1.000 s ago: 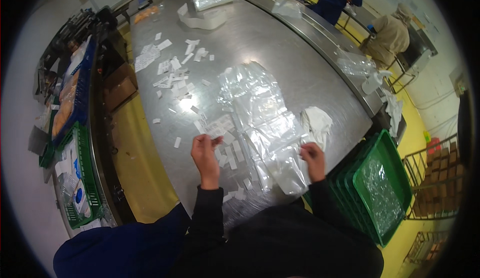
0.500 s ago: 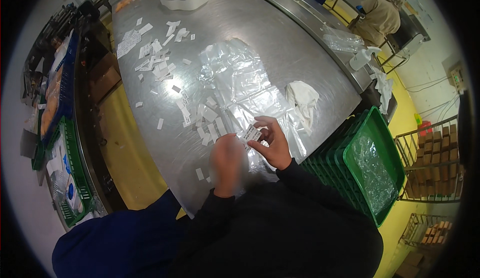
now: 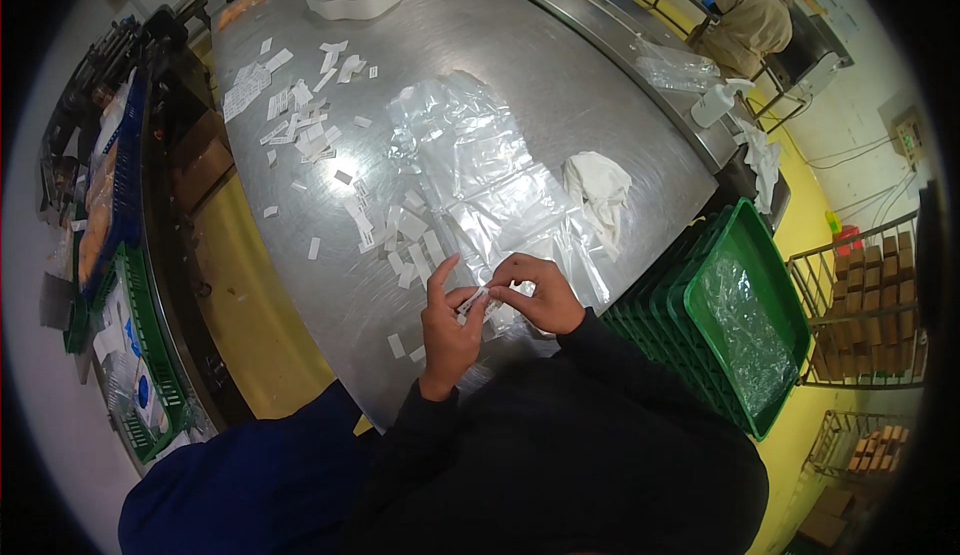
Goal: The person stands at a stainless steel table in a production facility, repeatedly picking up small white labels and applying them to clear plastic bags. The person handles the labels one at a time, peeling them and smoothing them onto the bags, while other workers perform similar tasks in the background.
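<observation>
Between the fingertips of both hands is a small white printed label (image 3: 474, 303), mostly covered by them. My left hand (image 3: 450, 330) pinches one side of it, with the index finger raised. My right hand (image 3: 540, 295) pinches the other side with thumb and index finger. Under and beyond the hands lies a stack of clear plastic bags (image 3: 480, 170), flat on the steel table (image 3: 560, 65). Loose white label pieces (image 3: 408, 225) are strewn just left of the bags, with a larger scatter of labels (image 3: 310, 130) farther off.
A crumpled white cloth (image 3: 598, 190) lies right of the bags. Stacked green crates (image 3: 690, 305) stand at the table's right edge. A white bottle (image 3: 714, 105) sits on the side ledge. Beside my left is someone's dark blue sleeve (image 3: 250, 465). Another person (image 3: 750, 20) works at far right.
My left hand has come up to the label and now pinches it together with my right hand. The label has turned and shows less. The view has shifted slightly.
</observation>
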The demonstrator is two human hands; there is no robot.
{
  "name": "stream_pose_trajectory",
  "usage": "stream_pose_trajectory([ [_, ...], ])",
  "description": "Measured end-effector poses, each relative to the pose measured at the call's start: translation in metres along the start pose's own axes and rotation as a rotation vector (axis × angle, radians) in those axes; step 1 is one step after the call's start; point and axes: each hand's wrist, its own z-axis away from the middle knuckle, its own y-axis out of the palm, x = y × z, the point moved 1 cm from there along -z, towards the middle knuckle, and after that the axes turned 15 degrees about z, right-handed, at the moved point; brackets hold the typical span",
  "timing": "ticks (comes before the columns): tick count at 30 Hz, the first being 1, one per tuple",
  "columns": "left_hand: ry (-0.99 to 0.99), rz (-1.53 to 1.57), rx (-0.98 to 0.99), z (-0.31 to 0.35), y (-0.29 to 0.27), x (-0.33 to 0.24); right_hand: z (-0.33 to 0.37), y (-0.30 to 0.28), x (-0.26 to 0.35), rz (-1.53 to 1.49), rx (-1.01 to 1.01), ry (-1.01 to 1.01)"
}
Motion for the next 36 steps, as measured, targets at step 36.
stream_pose_trajectory([
  [36, 0.304, -0.944, 0.430, -0.037, 0.046, 0.143, -0.056, -0.049, -0.172, 0.423, 0.214, 0.123],
])
